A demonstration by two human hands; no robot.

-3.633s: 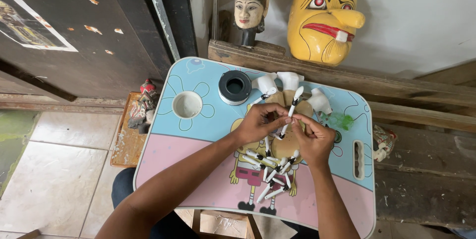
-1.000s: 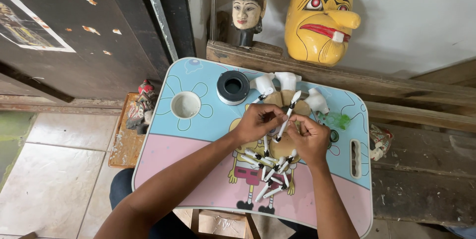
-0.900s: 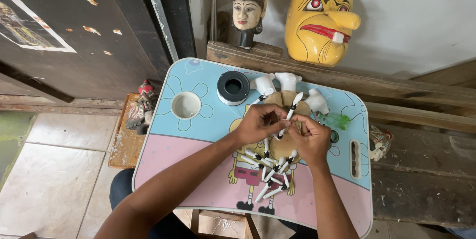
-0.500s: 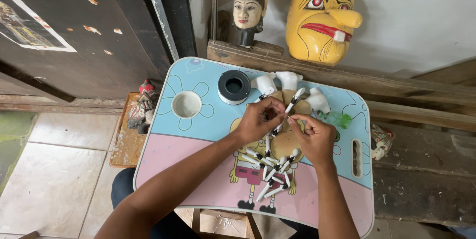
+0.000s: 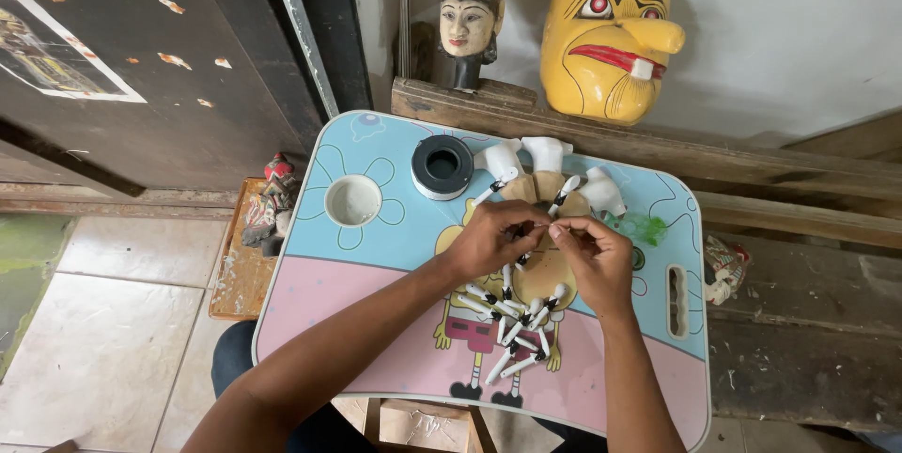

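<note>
My left hand and my right hand meet fingertip to fingertip over the middle of a blue and pink lap tray with a cartoon print. Together they pinch a small white and black stick-shaped puppet piece that juts up from between the fingers. Several more such pieces lie in a loose pile just below my hands. White carved puppet parts rest at the tray's far edge.
A black round tape roll and a white cup hole lie on the tray's far left. A yellow mask and a carved head stand on a wooden beam behind. A small figurine sits on a board left.
My hands have stayed together over the tray's middle, with only small finger movements on the pinched piece. The pile below looks unchanged.
</note>
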